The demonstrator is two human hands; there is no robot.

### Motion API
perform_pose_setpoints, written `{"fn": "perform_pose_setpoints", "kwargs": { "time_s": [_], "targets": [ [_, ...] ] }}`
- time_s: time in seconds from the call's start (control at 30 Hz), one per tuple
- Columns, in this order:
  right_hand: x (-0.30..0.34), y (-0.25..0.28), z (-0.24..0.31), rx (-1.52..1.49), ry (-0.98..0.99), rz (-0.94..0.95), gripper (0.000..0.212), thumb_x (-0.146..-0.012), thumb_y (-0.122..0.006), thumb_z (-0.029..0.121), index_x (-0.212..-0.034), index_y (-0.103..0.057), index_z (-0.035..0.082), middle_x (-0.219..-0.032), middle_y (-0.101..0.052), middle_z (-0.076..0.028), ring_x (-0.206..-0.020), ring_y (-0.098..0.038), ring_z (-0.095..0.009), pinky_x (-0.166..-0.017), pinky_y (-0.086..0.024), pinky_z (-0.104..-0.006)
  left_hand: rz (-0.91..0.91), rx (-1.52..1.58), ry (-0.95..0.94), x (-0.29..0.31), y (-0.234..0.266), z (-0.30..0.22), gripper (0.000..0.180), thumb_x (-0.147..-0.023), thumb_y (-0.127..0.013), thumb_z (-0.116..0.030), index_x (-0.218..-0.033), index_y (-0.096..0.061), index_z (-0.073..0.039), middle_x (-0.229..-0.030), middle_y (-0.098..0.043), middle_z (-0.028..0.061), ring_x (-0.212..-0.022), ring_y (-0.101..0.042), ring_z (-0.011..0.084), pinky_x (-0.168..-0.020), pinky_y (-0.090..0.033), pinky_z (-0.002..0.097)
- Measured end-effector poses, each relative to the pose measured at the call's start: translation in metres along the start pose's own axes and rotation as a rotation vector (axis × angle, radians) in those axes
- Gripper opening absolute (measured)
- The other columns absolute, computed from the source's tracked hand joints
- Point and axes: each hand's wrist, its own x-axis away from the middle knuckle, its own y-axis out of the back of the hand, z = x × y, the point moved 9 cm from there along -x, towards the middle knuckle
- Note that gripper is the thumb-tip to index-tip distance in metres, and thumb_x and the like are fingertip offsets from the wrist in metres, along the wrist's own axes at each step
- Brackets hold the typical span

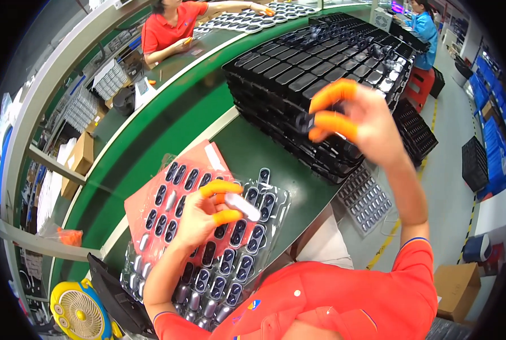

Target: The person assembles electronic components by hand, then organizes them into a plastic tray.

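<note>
My left hand (199, 214), orange cots on its fingertips, pinches a silvery-white oblong case (242, 207) above the clear plastic tray (277, 222). In that tray sit rows of dark oblong parts (227, 260) with pale rims, and several grey rounded pieces (193, 300) at its near end. My right hand (372, 122), also in orange finger cots, is raised in front of the stacked black trays (287, 68). Between its fingertips is a small dark part (305, 122), blurred by motion, whose kind I cannot make out.
A pink sheet (139, 201) lies under the tray's far left. Beyond the bench runs a green conveyor belt (170, 119); a person in red (170, 28) works across it. A yellow fan (80, 309) stands lower left. Another tray of parts (364, 198) is low on the right.
</note>
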Motion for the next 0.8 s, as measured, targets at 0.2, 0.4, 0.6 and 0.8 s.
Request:
{"fn": "perform_pose_setpoints", "kwargs": {
  "time_s": [0.2, 0.4, 0.6, 0.8],
  "targets": [
    [0.050, -0.051, -0.046, -0.299, -0.017, -0.142, 0.022, -0.073, -0.065, -0.008, -0.094, -0.059, -0.005, -0.090, -0.056, -0.010, -0.078, -0.060, -0.018, -0.069, -0.053, -0.0289, 0.029, 0.032, 0.082, 0.002, -0.031, 0.005, 0.037, -0.077, -0.061, 0.008, -0.112, -0.052, 0.003, -0.106, -0.056, 0.0168, -0.092, -0.061, 0.0238, -0.078, -0.052, 0.0315],
    [0.058, -0.070, -0.083, -0.152, 0.052, -0.209, 0.020, -0.069, -0.070, -0.007, -0.087, -0.067, 0.002, -0.088, -0.057, -0.005, -0.079, -0.055, -0.011, -0.066, -0.047, -0.0215, -0.041, 0.135, -0.106, 0.000, -0.025, 0.005, 0.038, -0.078, -0.058, 0.012, -0.114, -0.050, 0.005, -0.112, -0.053, 0.0159, -0.095, -0.060, 0.0230, -0.082, -0.051, 0.0309],
    [0.070, -0.076, -0.075, 0.088, 0.172, -0.300, 0.020, -0.069, -0.069, -0.008, -0.086, -0.067, 0.001, -0.088, -0.055, -0.005, -0.075, -0.053, -0.010, -0.063, -0.044, -0.0209, -0.010, -0.085, -0.094, -0.002, -0.023, 0.006, 0.042, -0.076, -0.062, 0.009, -0.117, -0.048, 0.006, -0.109, -0.057, 0.0179, -0.094, -0.061, 0.0266, -0.084, -0.052, 0.0356],
    [0.070, -0.076, -0.092, -0.036, 0.134, -0.316, 0.019, -0.067, -0.071, -0.007, -0.083, -0.068, 0.002, -0.085, -0.053, -0.004, -0.070, -0.052, -0.009, -0.059, -0.043, -0.0196, 0.021, -0.098, -0.116, -0.001, -0.026, 0.015, 0.045, -0.077, -0.062, 0.009, -0.119, -0.046, 0.008, -0.108, -0.058, 0.0193, -0.093, -0.062, 0.0270, -0.082, -0.052, 0.0345]
  ]
}}
